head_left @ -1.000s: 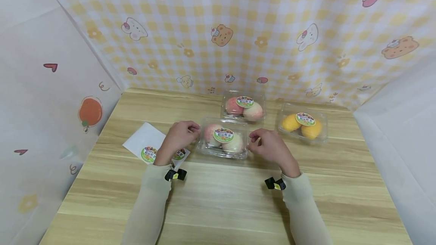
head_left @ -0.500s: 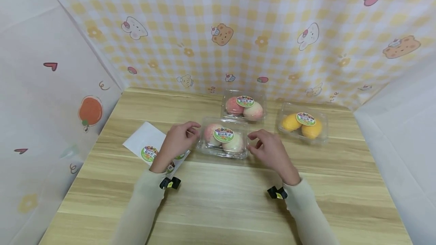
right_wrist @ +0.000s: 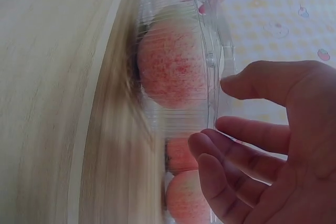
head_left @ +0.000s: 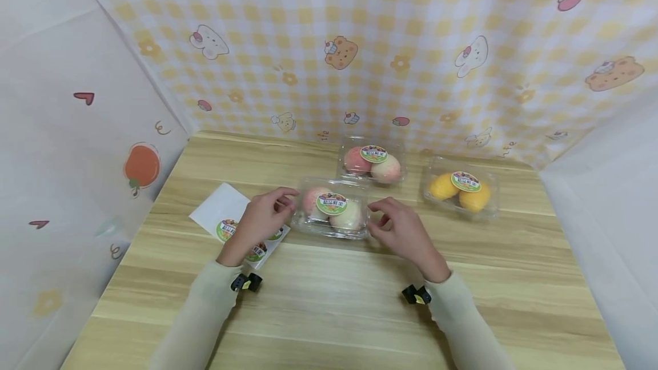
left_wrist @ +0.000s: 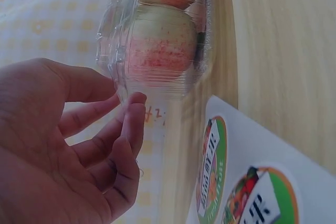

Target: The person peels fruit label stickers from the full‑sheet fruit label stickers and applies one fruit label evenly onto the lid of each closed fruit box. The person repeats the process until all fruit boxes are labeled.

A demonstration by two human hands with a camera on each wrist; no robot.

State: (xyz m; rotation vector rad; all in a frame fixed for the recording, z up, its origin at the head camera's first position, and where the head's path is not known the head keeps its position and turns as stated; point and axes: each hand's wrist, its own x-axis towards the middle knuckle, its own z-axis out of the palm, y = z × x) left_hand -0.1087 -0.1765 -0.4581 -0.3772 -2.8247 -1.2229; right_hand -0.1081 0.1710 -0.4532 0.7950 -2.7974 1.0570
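A clear plastic fruit box (head_left: 331, 227) with two pink-and-cream peaches (left_wrist: 160, 43) and an oval label (head_left: 331, 204) on its lid sits between both hands. My left hand (head_left: 264, 216) holds its left end, thumb and fingertips at the rim in the left wrist view. At the opposite end my right hand (head_left: 403, 230) has curved fingers on the box; in the right wrist view the thumb (right_wrist: 254, 80) and forefinger meet the rim. Partly under the left wrist lies a white sticker sheet (head_left: 221, 201) bearing several round fruit labels.
Behind stands another clear box (head_left: 401, 156) with two peaches and a label. To the right, a third labelled box (head_left: 493, 193) holds two yellow fruits. All rest on the wooden table (head_left: 329, 301), against a checked curtain (head_left: 288, 27).
The front box has shifted slightly left, with both hands moving along. The right thumb and forefinger have spread a little. Both wrists sit lower, uncovering more of the sticker sheet. The view has shifted slightly.
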